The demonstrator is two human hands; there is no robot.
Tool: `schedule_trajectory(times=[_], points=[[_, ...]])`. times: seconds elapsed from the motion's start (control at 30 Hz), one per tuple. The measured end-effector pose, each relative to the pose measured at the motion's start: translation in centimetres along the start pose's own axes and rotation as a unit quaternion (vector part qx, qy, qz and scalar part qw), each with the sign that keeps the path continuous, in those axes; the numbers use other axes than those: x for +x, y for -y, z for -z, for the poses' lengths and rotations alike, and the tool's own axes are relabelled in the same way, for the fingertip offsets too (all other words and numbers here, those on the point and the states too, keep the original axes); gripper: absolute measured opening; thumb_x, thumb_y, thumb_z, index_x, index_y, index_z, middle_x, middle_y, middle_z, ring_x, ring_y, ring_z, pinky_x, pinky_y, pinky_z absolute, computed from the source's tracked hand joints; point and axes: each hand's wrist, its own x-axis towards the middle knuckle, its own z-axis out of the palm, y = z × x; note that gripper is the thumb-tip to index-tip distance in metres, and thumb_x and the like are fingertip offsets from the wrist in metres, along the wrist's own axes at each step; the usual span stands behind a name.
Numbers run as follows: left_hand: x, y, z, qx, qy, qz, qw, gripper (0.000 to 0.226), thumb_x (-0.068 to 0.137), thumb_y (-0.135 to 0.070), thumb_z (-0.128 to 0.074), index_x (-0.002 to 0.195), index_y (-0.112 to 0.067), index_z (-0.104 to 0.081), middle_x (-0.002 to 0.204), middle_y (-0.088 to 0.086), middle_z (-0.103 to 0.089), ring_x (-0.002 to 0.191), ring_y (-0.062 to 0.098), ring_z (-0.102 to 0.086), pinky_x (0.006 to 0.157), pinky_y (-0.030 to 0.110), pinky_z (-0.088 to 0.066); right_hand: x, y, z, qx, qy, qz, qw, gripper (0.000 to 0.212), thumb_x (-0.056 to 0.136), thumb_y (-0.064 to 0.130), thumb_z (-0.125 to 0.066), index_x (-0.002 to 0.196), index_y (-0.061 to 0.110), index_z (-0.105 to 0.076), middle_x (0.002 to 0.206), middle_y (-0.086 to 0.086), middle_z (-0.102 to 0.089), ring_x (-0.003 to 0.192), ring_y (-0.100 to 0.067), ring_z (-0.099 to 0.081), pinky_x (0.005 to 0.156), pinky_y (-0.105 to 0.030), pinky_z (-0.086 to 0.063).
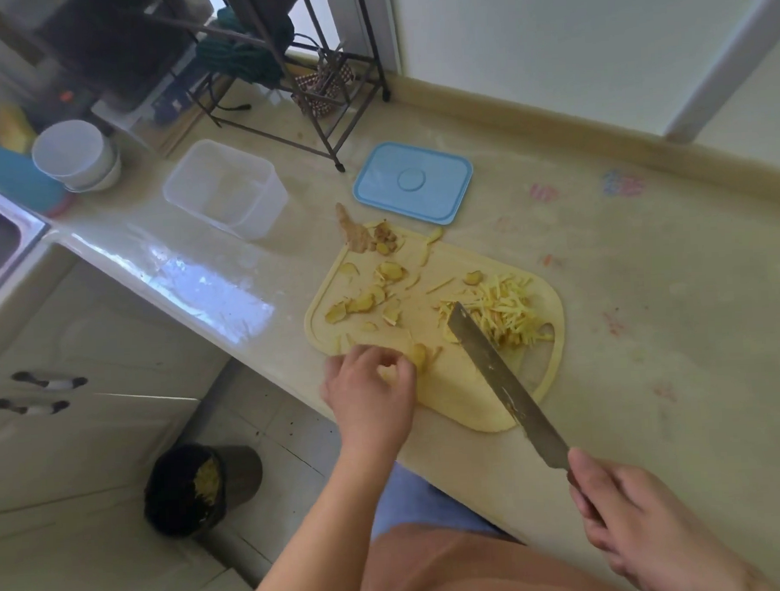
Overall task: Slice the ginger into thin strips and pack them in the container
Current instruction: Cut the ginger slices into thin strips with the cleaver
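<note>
left hand [368,381] pinches a ginger slice [418,354] at cutting board's [455,395] near edge. right hand [621,504] fingers wrapped round knife [499,371] handle, blade tip by cut strips [505,310]. more slices [366,301] on board. empty container [227,190] beyond, lid [412,182] beside it.

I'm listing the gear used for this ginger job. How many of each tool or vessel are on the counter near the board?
Cutting board: 1
Knife, held in the right hand: 1
Clear container, no strips in it yet: 1
Blue lid, lying apart from the container: 1
Stack of white bowls, number in the stack unclear: 1
Total: 5
</note>
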Motion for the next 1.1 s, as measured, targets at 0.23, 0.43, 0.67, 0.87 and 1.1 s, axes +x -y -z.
schedule_trajectory(times=[0.23,0.43,0.67,0.87,1.1], points=[[1.0,0.6,-0.5,0.011,0.072,0.043,0.996,0.016,0.092,-0.035,-0.059,0.076,-0.034,-0.062,0.095,-0.016,-0.057,0.103,0.015,-0.035,0.088,0.032,-0.026,0.2,0.8,-1.6,0.01,0.057,-0.041,0.997,0.058,0.08,0.067,-0.033,0.07,0.011,-0.043,0.052,-0.005,-0.033,0.039,-0.016,-0.027,0.038,-0.019,-0.022],[1.3,0.7,-0.3,0.041,0.078,0.027,0.996,0.013,0.09,-0.036,-0.06,0.081,-0.027,-0.063,0.09,-0.014,-0.056,0.102,0.017,-0.039,0.09,0.034,-0.03,0.3,0.9,-1.7,0.039,0.07,-0.067,0.995,0.062,0.074,0.074,-0.035,0.073,0.012,-0.043,0.053,-0.005,-0.032,0.039,-0.015,-0.025,0.04,-0.02,-0.021],[1.2,0.5,0.2,0.043,0.106,0.001,0.993,0.027,0.094,-0.042,-0.058,0.112,-0.025,-0.066,0.088,-0.015,-0.061,0.087,0.011,-0.061,0.086,0.036,-0.053,-0.1,0.9,-0.8,0.029,0.022,-0.041,0.998,0.062,0.075,0.071,-0.035,0.072,0.009,-0.043,0.055,-0.008,-0.033,0.04,-0.015,-0.025,0.038,-0.018,-0.022],[0.8,0.0,-0.5,-0.003,0.097,0.069,0.993,0.026,0.091,-0.037,-0.069,0.11,-0.021,-0.071,0.083,-0.015,-0.06,0.081,0.006,-0.058,0.072,0.024,-0.049,-0.3,1.5,-1.5,0.027,0.034,-0.038,0.998,0.06,0.077,0.068,-0.034,0.07,0.01,-0.043,0.055,-0.008,-0.031,0.039,-0.015,-0.024,0.039,-0.019,-0.022],[0.3,-1.4,-1.7,-0.051,0.106,0.091,0.989,0.03,0.091,-0.042,-0.069,0.109,-0.019,-0.073,0.087,-0.009,-0.068,0.083,0.011,-0.064,0.074,0.026,-0.051,1.1,1.6,-2.1,-0.018,0.021,-0.01,1.0,0.058,0.084,0.066,-0.03,0.069,0.012,-0.045,0.046,0.002,-0.04,0.035,-0.012,-0.032,0.035,-0.019,-0.025]])
